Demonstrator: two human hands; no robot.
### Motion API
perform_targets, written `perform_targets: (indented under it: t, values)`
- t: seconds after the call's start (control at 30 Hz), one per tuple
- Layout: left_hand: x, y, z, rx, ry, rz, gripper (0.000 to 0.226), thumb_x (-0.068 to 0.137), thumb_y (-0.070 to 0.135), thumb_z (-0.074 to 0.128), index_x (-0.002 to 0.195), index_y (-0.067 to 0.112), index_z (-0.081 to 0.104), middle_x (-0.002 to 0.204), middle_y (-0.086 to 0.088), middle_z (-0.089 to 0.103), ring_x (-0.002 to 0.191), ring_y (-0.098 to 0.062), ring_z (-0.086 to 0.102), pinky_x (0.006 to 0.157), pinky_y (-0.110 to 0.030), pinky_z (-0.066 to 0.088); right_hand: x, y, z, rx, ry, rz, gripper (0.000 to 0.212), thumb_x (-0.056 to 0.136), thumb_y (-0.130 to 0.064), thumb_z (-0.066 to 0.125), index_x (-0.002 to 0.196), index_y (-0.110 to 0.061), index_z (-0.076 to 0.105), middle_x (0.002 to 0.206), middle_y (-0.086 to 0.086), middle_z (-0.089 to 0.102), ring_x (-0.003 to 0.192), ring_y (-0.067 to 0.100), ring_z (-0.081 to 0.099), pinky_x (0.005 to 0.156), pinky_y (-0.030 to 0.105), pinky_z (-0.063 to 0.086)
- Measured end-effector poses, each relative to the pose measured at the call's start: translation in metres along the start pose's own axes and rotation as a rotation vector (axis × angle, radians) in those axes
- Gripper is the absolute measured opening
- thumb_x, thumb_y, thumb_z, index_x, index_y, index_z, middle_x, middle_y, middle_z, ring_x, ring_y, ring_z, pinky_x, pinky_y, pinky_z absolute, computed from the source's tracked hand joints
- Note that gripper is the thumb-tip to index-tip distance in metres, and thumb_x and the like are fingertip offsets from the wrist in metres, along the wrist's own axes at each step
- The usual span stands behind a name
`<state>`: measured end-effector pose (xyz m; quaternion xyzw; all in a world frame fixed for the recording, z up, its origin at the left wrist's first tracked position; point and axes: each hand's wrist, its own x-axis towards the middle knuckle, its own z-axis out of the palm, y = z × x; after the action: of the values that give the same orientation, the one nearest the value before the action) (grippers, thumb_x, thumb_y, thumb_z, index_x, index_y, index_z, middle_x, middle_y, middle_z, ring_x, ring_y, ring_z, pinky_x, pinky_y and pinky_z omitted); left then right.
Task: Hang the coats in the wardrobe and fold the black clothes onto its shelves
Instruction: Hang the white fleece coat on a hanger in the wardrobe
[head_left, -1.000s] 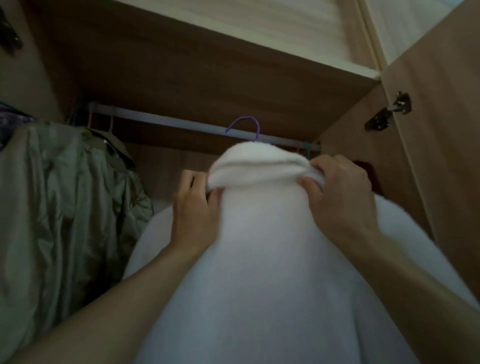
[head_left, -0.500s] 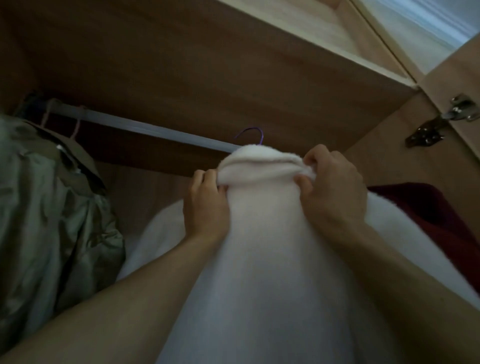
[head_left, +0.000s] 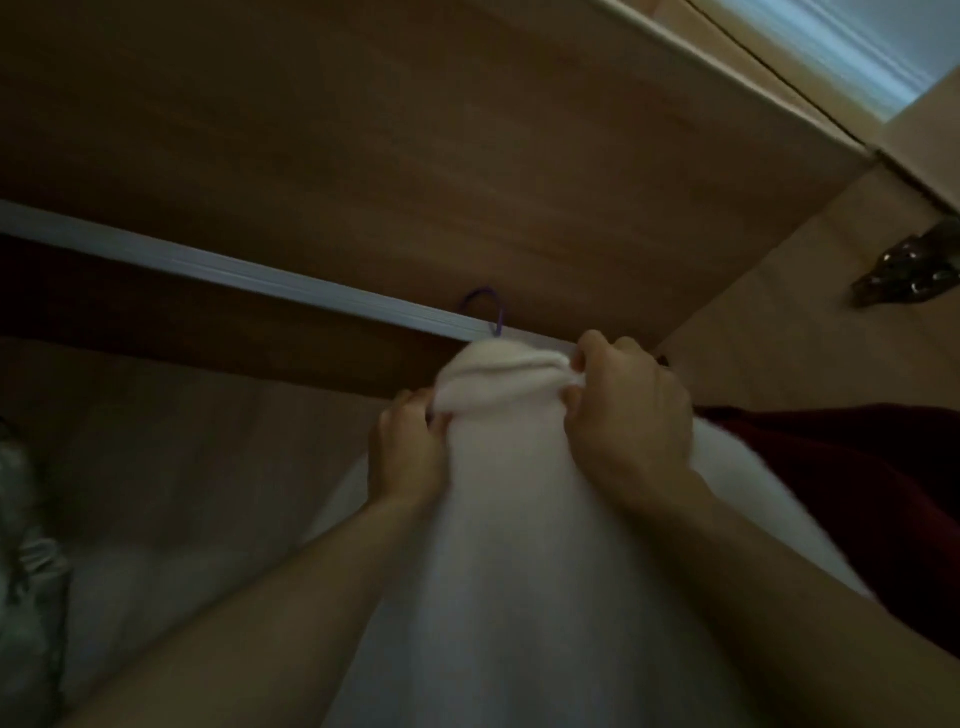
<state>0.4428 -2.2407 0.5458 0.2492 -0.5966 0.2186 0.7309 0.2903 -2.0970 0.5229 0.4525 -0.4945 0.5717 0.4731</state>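
Observation:
A thick white fleecy coat (head_left: 519, 519) fills the lower middle, raised inside the wardrobe. Its folded collar sits just under the metal hanging rail (head_left: 249, 275). A purple hanger hook (head_left: 488, 309) sticks out of the collar and curves up at the rail; whether it rests on the rail I cannot tell. My left hand (head_left: 410, 452) grips the collar's left side. My right hand (head_left: 628, 415) pinches the collar's right side, thumb and fingers curled into the fabric.
A dark red garment (head_left: 852, 483) hangs to the right of the white coat. A shiny grey-green jacket (head_left: 26, 571) shows at the left edge. The wardrobe's wooden top panel (head_left: 415, 156) is close above the rail, and a door hinge (head_left: 914, 270) sits at right.
The view has swung up and to the right, so the grey-green jacket has slid to the left edge and more red garment shows. Both hands keep their hold on the collar.

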Motion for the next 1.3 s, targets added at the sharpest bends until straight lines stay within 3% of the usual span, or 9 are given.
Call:
perform_targets:
  t: [0.27, 0.4, 0.57, 0.63, 0.7, 0.83, 1.0, 1.13, 1.3]
  values:
    - [-0.034, 0.004, 0.064, -0.152, -0.210, 0.029, 0.021, 0.092, 0.026, 0.058, 0.104, 0.020, 0.074, 0.101, 0.000, 0.074, 0.095, -0.022, 0.065, 0.083, -0.034, 0.050, -0.015, 0.052, 0.004, -0.159, -0.078, -0.002, 0.023, 0.095, -0.024, 0.055, 0.118, -0.025, 0.053, 0.111, 0.005, 0.062, 0.096, 0.026, 0.060, 0.067, 0.031, 0.039]
    - [-0.052, 0.023, 0.090, -0.230, -0.186, 0.015, 0.023, 0.094, 0.027, 0.055, 0.109, 0.019, 0.071, 0.107, -0.004, 0.072, 0.098, -0.025, 0.063, 0.085, -0.037, 0.050, -0.011, 0.061, -0.019, -0.248, -0.083, -0.037, 0.012, 0.096, -0.023, 0.053, 0.108, -0.022, 0.057, 0.096, 0.004, 0.058, 0.076, 0.022, 0.048, 0.061, 0.029, 0.029]
    - [-0.085, 0.033, 0.093, -0.237, -0.178, -0.096, 0.048, 0.101, 0.035, 0.042, 0.144, 0.014, 0.039, 0.147, -0.009, 0.045, 0.132, -0.027, 0.044, 0.109, -0.040, 0.037, -0.018, 0.056, -0.026, -0.305, -0.124, -0.181, 0.026, 0.095, -0.018, 0.050, 0.121, -0.017, 0.051, 0.112, 0.009, 0.058, 0.083, 0.020, 0.046, 0.068, 0.033, 0.039]
    - [-0.100, 0.033, 0.078, -0.194, -0.275, -0.104, 0.065, 0.100, 0.049, 0.035, 0.155, 0.022, 0.015, 0.162, -0.002, 0.019, 0.147, -0.022, 0.022, 0.119, -0.041, 0.022, -0.031, 0.058, -0.028, -0.364, -0.152, -0.283, 0.038, 0.093, -0.025, 0.052, 0.130, -0.016, 0.046, 0.128, 0.011, 0.050, 0.110, 0.026, 0.048, 0.091, 0.038, 0.041]
    - [-0.128, 0.031, 0.061, -0.118, -0.410, -0.113, 0.071, 0.097, 0.061, 0.027, 0.155, 0.029, 0.003, 0.165, 0.003, 0.003, 0.150, -0.020, 0.007, 0.122, -0.044, 0.012, -0.059, 0.061, -0.034, -0.466, -0.263, -0.333, 0.060, 0.093, -0.045, 0.049, 0.145, -0.021, 0.030, 0.151, 0.013, 0.028, 0.138, 0.031, 0.027, 0.114, 0.043, 0.022]
    - [-0.192, 0.017, 0.046, -0.035, -0.556, -0.202, 0.076, 0.087, 0.077, 0.025, 0.151, 0.047, -0.004, 0.164, 0.007, -0.008, 0.151, -0.024, -0.003, 0.118, -0.058, 0.005, -0.113, 0.078, -0.028, -0.612, -0.448, -0.324, 0.085, 0.087, -0.073, 0.032, 0.152, -0.035, -0.008, 0.158, 0.010, -0.027, 0.144, 0.035, -0.027, 0.116, 0.058, -0.013]
    - [-0.227, -0.002, 0.056, -0.026, -0.655, -0.224, 0.083, 0.077, 0.086, 0.030, 0.145, 0.058, -0.009, 0.163, 0.008, -0.015, 0.150, -0.027, -0.008, 0.114, -0.064, 0.007, -0.128, 0.101, -0.026, -0.719, -0.523, -0.330, 0.100, 0.078, -0.082, 0.037, 0.149, -0.038, -0.018, 0.155, 0.009, -0.034, 0.140, 0.034, -0.034, 0.113, 0.060, -0.018]
    - [-0.241, 0.005, 0.083, -0.184, -0.831, -0.208, 0.091, 0.069, 0.092, 0.031, 0.145, 0.059, -0.006, 0.163, 0.009, -0.012, 0.151, -0.025, 0.000, 0.119, -0.053, 0.013, -0.136, 0.122, -0.030, -0.856, -0.539, -0.346, 0.109, 0.076, -0.077, 0.048, 0.150, -0.033, -0.018, 0.154, 0.010, -0.035, 0.138, 0.033, -0.037, 0.114, 0.059, -0.017]
    - [-0.278, 0.020, 0.093, -0.241, -1.041, -0.217, 0.085, 0.081, 0.080, 0.037, 0.150, 0.049, -0.002, 0.163, 0.008, -0.016, 0.151, -0.023, -0.002, 0.121, -0.048, 0.012, -0.156, 0.128, -0.052, -0.889, -0.655, -0.352, 0.106, 0.081, -0.070, 0.052, 0.154, -0.025, -0.010, 0.156, 0.014, -0.030, 0.143, 0.033, -0.030, 0.119, 0.051, -0.008]
